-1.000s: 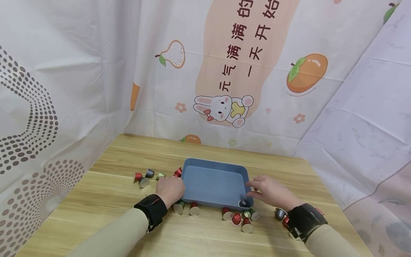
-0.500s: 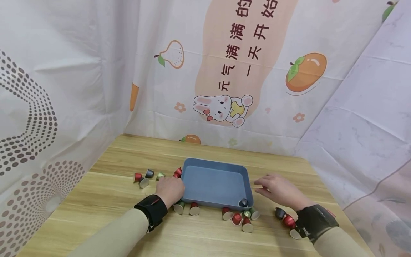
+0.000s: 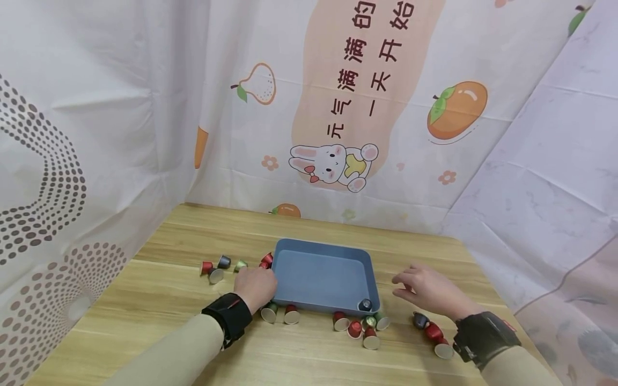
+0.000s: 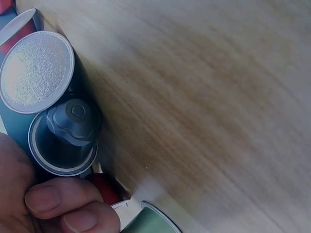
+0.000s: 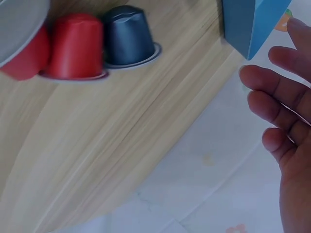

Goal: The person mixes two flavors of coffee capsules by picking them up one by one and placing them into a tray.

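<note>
My left hand [image 3: 255, 287] rests at the left side of the blue tray [image 3: 309, 245], fingers bent. In the left wrist view its fingertips [image 4: 43, 198] lie beside a dark coffee capsule [image 4: 73, 121], with a silver-lidded one [image 4: 36, 73] just above; what they grip, I cannot tell. My right hand [image 3: 429, 289] hovers right of the tray, fingers loosely bent and holding nothing. Inside the tray's near right corner sits a black capsule [image 3: 365, 305]. Near the right wrist stand a dark blue capsule [image 5: 129, 36] and a red one [image 5: 75, 46].
Several red and green capsules [image 3: 370, 339] lie along the tray's near side. More lie left of the left hand, including a red capsule [image 3: 206, 267] and a dark one [image 3: 224, 261]. A printed curtain [image 3: 232, 187] hangs behind the wooden table [image 3: 289, 364].
My right hand has drawn back from the tray's right edge, moving right and uncovering the black capsule in the corner. The left hand stays at the tray's left side.
</note>
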Tool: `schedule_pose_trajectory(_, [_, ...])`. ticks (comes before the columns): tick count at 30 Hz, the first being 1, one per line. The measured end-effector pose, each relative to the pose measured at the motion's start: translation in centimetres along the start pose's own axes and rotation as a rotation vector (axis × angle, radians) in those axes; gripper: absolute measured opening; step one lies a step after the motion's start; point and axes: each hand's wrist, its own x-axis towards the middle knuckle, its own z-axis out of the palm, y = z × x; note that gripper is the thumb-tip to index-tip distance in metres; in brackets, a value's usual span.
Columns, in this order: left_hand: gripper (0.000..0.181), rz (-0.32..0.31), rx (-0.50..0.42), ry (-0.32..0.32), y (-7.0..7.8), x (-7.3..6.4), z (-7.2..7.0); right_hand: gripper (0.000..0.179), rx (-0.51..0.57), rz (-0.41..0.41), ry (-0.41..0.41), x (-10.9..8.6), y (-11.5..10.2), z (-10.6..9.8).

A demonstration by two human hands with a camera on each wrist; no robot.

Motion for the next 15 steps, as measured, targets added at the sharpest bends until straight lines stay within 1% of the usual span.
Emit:
schedule_pose_trajectory(4, [0.024,-0.003,0.002,0.011,0.0,0.0,0.1,0.015,-0.009,0.033,-0.062,-0.8,0.1,-0.2])
schedule_pose_trajectory(9, [0.025,-0.006,0.004,0.009,-0.1,0.2,0.3,0.018,0.001,0.078,-0.182,-2.0,0.5,0.0])
schedule_pose_trajectory(13, [0.025,-0.005,0.009,0.01,-0.1,0.3,0.5,0.026,0.049,0.141,-0.293,-2.8,0.8,0.3])
schedule_pose_trajectory(15, [0.026,-0.005,0.011,0.01,-0.2,0.3,0.5,0.03,0.074,0.173,-0.333,-3.2,0.9,0.5])
